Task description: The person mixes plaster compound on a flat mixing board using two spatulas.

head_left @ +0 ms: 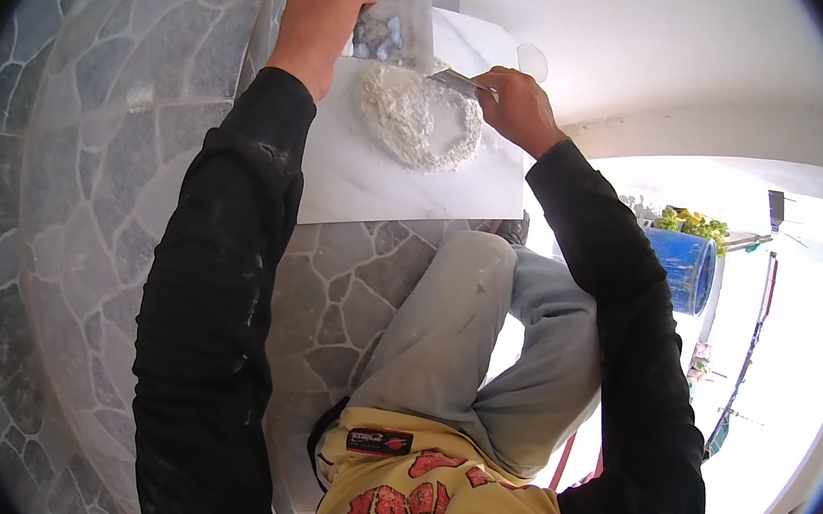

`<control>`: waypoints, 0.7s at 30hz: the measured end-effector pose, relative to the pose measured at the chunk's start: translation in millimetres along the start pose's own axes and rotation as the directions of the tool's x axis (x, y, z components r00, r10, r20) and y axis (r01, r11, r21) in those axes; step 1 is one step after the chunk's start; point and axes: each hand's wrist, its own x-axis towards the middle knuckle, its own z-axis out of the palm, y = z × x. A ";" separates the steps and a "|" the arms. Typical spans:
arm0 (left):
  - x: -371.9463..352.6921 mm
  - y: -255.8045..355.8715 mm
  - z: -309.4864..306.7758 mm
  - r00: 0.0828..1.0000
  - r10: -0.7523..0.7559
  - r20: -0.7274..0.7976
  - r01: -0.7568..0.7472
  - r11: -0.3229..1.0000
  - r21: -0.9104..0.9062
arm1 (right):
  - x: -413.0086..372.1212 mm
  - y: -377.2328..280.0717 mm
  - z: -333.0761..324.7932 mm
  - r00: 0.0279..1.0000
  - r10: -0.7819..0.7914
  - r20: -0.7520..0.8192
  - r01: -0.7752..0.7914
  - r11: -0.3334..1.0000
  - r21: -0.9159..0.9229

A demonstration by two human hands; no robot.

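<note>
In the head view, my left hand (pixel 321 20) is closed on a grey rectangular plate (pixel 406 22) smeared with pale blobs, gripping it near a white strip at its left edge. My right hand (pixel 519 108) is wrapped around a thin metal scraper (pixel 459 82), whose tip meets the plate's lower right corner. Below both lies a ring of white powder (pixel 396 120) with a shallow hollow in it. The powder rests on a white marble-patterned slab (pixel 355 188). My fingers partly hide the scraper's handle.
A pale wall (pixel 657 25) rises on the right beyond the slab. Grey stone-patterned flooring (pixel 156 73) spreads to the left and below. My bent legs (pixel 437 314) are just under the slab. Farther right are a blue barrel (pixel 682 266) and a yellow-green plant (pixel 694 223).
</note>
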 end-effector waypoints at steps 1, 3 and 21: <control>0.4 -0.4 -0.5 1.000 -0.002 -0.001 0.002 1.000 0.000 | 0.1 -4.1 -5.5 0.999 -0.029 0.027 0.029 0.999 -0.012; 1.2 -1.9 -1.1 0.999 0.028 0.018 -0.028 1.000 0.004 | 1.8 -5.3 -8.5 0.999 -0.032 0.002 0.032 0.999 -0.028; -5.5 14.4 14.1 1.000 -0.016 -0.007 0.016 1.000 0.001 | -17.4 9.5 -3.9 0.992 0.105 0.072 -0.112 0.988 0.105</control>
